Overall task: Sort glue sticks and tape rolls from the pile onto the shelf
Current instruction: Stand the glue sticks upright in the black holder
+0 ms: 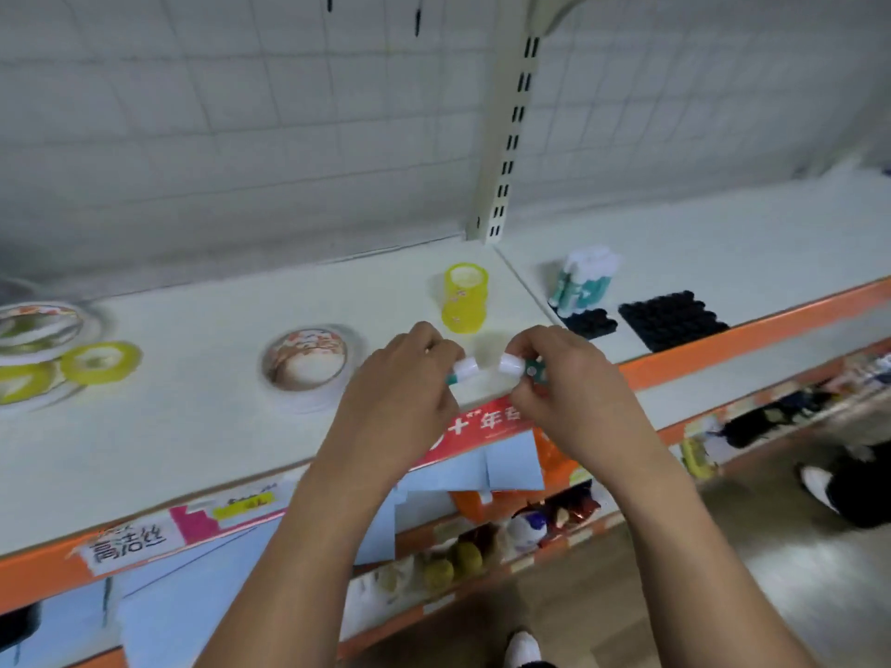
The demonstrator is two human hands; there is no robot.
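Observation:
Each of my hands grips a glue stick over the front of the white shelf (202, 426). My left hand (400, 392) holds a green glue stick (464, 368) with its white cap pointing right. My right hand (564, 383) holds another green glue stick (520, 367) with its white cap pointing left; the two caps are a little apart. Several glue sticks (586, 279) stand upright in a black tray (590, 323) at the right. A stack of yellow tape rolls (465, 298) stands behind my hands. A wide patterned tape roll (308, 364) lies to the left.
More tape rolls, yellow (99, 361) and patterned (36, 327), lie at the far left. A second black tray (672, 318) sits at the right. A slotted upright post (511, 137) divides the shelf back. Lower shelves hold mixed goods; another person's shoes (839, 489) stand on the floor.

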